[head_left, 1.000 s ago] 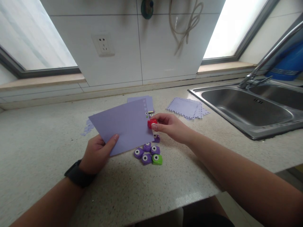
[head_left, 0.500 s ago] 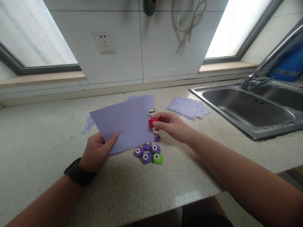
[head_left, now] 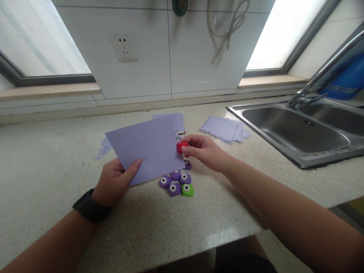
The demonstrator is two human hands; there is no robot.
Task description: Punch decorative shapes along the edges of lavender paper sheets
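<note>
My left hand (head_left: pixel 118 180) grips a sheet of purple paper (head_left: pixel 145 148) by its lower left corner, thumb on top. A red craft punch (head_left: pixel 181 147) is pinched in my right hand (head_left: pixel 203 151) and sits over the sheet's right edge. Small punched holes run along that edge above the punch. Below the sheet, several purple craft punches (head_left: pixel 174 189) and a green craft punch (head_left: pixel 187 190) lie on the counter, white tops with dark shapes facing up. The sheet partly covers some of them.
A stack of purple paper (head_left: pixel 167 115) lies behind the held sheet. Sheets with punched edges (head_left: pixel 222 128) rest at right, near the steel sink (head_left: pixel 295 129) and faucet (head_left: pixel 301 93). Small purple paper bits (head_left: pixel 104 148) are scattered at left on the speckled counter (head_left: pixel 51 163).
The red punch has shifted slightly left onto the paper's edge with my right hand. The whole view has moved a little; the paper stays in my left hand.
</note>
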